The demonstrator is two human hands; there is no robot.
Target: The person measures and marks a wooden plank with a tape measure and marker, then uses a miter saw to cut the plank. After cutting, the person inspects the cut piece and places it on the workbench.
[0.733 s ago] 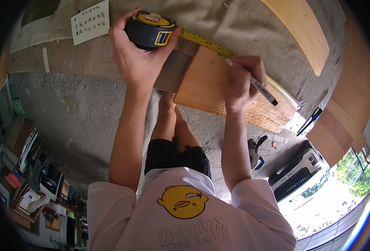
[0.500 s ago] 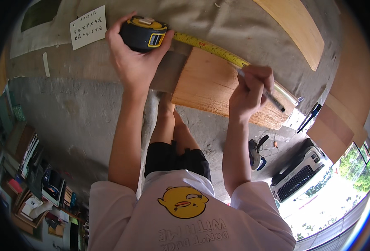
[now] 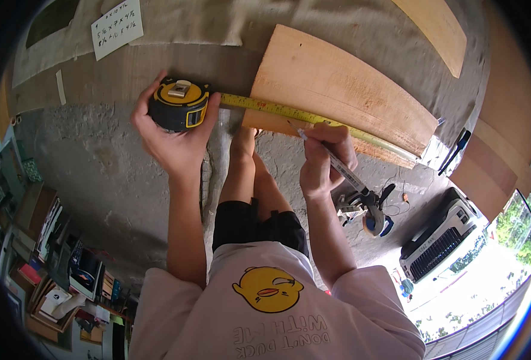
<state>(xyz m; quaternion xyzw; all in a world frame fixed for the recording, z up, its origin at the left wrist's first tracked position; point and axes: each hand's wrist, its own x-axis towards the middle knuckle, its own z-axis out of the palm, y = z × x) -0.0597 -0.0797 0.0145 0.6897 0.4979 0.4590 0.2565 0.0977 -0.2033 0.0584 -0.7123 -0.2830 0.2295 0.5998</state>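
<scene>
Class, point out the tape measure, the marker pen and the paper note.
Tape measure (image 3: pixel 175 113), head view: dark side of its case.
Marker pen (image 3: pixel 347 173), head view: its barrel.
Paper note (image 3: pixel 118 30), head view: its middle.

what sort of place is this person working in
Most likely a garage or similar space used as a woodworking area, though I can't be sure. A tape measure is stretched across a wooden board, and the front of a white vehicle shows at the lower right.
</scene>
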